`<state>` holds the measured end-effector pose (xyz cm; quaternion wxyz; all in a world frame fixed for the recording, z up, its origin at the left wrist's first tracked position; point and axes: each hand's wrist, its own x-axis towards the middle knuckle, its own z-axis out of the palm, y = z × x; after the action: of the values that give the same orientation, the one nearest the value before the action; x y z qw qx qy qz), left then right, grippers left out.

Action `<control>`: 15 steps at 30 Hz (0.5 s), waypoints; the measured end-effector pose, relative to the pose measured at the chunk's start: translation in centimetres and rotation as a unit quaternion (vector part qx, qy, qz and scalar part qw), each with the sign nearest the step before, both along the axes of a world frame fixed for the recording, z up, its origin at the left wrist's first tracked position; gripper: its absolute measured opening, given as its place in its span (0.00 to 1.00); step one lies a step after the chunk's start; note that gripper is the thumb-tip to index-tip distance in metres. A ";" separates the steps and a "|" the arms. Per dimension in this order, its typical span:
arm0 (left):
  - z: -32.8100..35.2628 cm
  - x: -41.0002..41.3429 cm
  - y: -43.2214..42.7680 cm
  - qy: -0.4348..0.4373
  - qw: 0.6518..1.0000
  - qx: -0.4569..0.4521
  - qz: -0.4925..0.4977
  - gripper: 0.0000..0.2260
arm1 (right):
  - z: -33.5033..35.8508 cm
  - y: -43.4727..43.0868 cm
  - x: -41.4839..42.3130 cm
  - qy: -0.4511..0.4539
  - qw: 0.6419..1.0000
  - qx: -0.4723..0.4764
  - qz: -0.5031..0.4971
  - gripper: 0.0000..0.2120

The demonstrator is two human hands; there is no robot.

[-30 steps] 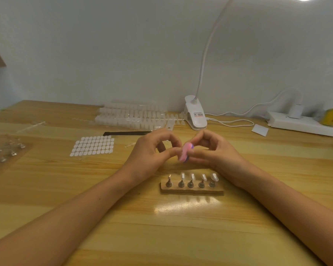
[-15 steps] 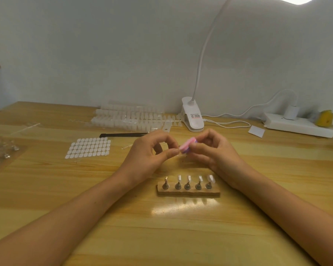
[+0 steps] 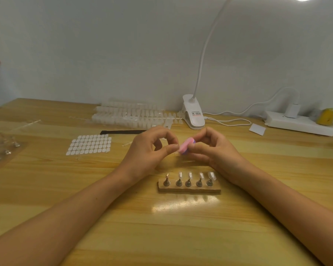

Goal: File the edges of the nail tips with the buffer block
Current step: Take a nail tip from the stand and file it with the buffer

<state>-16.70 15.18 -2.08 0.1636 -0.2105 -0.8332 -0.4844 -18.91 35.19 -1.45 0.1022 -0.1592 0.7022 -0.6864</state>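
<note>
Light wooden table (image 3: 181, 227), varnished, carries all items. White clip-on lamp with flexible neck (image 3: 193, 114) stands at the rear edge; white plastic power strip (image 3: 300, 125) lies to its right. Clear plastic racks of spare nail tips (image 3: 131, 116) lie at the rear, left of the lamp. Sheet of white oval adhesive tabs (image 3: 89, 144) lies left of centre, a thin black strip (image 3: 123, 132) just behind it.

Left hand (image 3: 146, 152): raised above the table, thumb and forefinger closed in a pinch against the block; whether anything is between them cannot be told.

Right hand (image 3: 215, 150): fingers curled, thumb and fingertips gripping the small pink buffer block with purple edge (image 3: 185, 145), which is held off the table between both hands.

Small wooden stand with five metal pegs (image 3: 188, 189) sits just in front of the hands. Four pegs carry clear nail tips (image 3: 211, 175); the leftmost shows none.
</note>
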 end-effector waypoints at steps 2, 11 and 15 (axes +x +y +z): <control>0.0 0.0 0.0 0.003 1.000 -0.004 -0.001 0.03 | 0.1 0.0 0.2 0.013 0.998 0.041 0.056 0.14; 0.2 0.2 0.2 0.006 1.000 -0.009 -0.006 0.04 | -0.1 -0.1 0.1 0.010 1.000 -0.004 0.011 0.14; 0.1 0.1 0.1 0.009 1.000 -0.012 -0.003 0.03 | 0.0 0.0 0.1 0.013 0.998 0.028 0.059 0.13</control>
<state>-16.60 15.28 -1.95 0.1678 -0.2192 -0.8367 -0.4730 -18.82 35.18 -1.40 0.1371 -0.2065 0.7117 -0.6572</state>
